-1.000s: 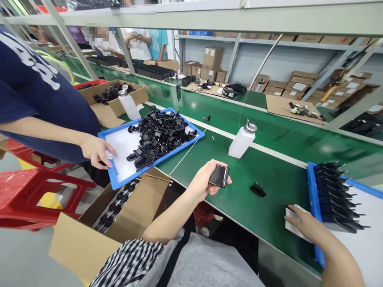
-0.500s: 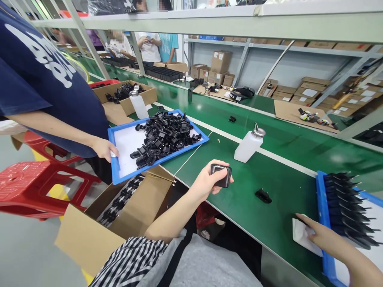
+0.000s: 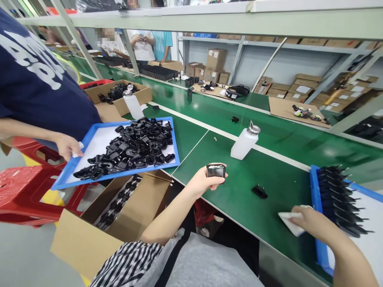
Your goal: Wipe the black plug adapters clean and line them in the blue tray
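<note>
Held up over the near edge of the green bench, a glossy black plastic part [image 3: 216, 171] sits in my left hand [image 3: 203, 184], thumb across its lower side. My right hand [image 3: 303, 218] grips a white cloth [image 3: 291, 223] just above the bench, left of a blue-rimmed tray [image 3: 317, 223]. Black pronged parts [image 3: 339, 199] stand in a row in that tray. Between my hands a single black part [image 3: 259, 191] lies on the bench. A white bottle with a metal cap [image 3: 244, 141] stands beyond it.
At left a co-worker's hand [image 3: 69, 146] holds a tilted blue tray [image 3: 175, 145] heaped with black parts [image 3: 140, 143]. Beneath it is an open cardboard box [image 3: 146, 199]. A second bottle [image 3: 133, 105], another box [image 3: 146, 95] and red stools [image 3: 26, 187] are nearby.
The co-worker's tray has moved left and toward me, and its angle has turned. My right hand has lifted the cloth leftward, away from the right tray. My left hand has tilted the black part.
</note>
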{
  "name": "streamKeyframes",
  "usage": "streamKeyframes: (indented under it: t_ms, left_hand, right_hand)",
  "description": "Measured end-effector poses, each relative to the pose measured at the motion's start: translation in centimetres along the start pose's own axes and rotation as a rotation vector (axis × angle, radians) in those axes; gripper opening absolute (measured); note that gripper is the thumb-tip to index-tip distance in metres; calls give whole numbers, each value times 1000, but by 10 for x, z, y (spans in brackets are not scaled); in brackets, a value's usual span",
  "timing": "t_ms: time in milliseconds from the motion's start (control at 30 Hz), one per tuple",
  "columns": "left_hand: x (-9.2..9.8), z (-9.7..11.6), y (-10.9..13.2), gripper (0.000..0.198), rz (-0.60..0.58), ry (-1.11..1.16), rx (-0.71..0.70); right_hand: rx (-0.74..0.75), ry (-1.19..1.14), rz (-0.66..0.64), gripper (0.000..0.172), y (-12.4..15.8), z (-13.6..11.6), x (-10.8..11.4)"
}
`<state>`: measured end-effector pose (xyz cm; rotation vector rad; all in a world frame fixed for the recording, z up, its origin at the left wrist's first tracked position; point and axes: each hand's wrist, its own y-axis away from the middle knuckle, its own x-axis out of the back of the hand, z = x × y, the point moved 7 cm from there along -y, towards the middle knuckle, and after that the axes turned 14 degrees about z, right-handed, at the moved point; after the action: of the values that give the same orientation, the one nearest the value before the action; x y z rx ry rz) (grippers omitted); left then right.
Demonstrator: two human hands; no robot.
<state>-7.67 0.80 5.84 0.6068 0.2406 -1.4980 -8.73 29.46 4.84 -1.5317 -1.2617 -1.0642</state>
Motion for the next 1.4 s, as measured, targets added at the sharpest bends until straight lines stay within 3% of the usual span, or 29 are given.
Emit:
streamKeyframes:
  t_ms: [100, 200, 300, 433, 500, 667, 767, 867, 1033, 1100, 1167, 1300, 1400]
  left_hand:
    - [1, -26, -7, 41, 32, -24, 116]
    - [-3, -56, -8, 63, 35, 58, 321]
    - [-10, -72, -6, 58, 45, 190, 421]
    - [-6, -79, -4, 36, 207, 349, 419]
    - [-1, -80, -3, 32, 285, 404, 403]
    - [5, -78, -4, 38, 333, 394, 395]
    - [1, -78, -3, 29, 339, 378, 332]
    - [-8, -84, 3, 21, 338, 417, 371]
    - [-16, -85, 5, 39, 229, 429, 529]
    - [-18, -78, 1, 48, 158, 411, 542]
    - [-20, -69, -4, 51, 107, 408, 490]
    - [-25, -54, -6, 50, 41, 464, 422]
    - [-30, -47, -3, 50, -38, 504, 436]
  right_hand:
    - [-41, -247, -103, 13, 9, -26, 2]
    - [-114, -488, 67, 27, 16, -58, 2]
    - [-110, -639, 370, 32, 29, -97, -6]
    - [311, -627, 591, 32, 55, -164, -29]
    - [462, -607, 639, 34, 69, -180, -44]
    - [548, -629, 702, 42, 87, -175, -64]
    - [496, -663, 709, 42, 81, -167, -59]
    - [430, -693, 700, 43, 71, -163, -52]
    - [521, -724, 730, 43, 91, -167, -52]
    - [554, -792, 663, 38, 102, -169, -56]
    - [431, -918, 513, 30, 101, -162, -58]
    - [-208, -1276, 162, 24, 71, -124, -61]
    - [-470, -1479, 6, 26, 39, -104, -48]
